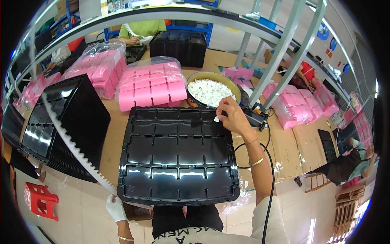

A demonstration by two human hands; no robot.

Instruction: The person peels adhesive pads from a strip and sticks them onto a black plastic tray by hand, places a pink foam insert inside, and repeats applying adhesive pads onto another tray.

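Observation:
A black plastic tray (178,154) with several shallow, moulded compartments lies in front of me at the table's edge. My right hand (232,116), bare with a bangle at the wrist, is closed in a pinch over its far right corner. Between the fingertips shows a small white piece (216,119). At the tray's near left corner, my left hand (116,209) wears a white glove and grips the lower end of a long white toothed strip (77,152). That strip curves up past the left side of the view.
A round bowl (191,77) of white bits stands beyond the tray. Pink sheets in plastic bags (152,83) lie behind; a tall stack of black trays (69,126) stands left. A black cable (271,175) hangs at right. Other people work around the table; a red stool (42,201) stands left.

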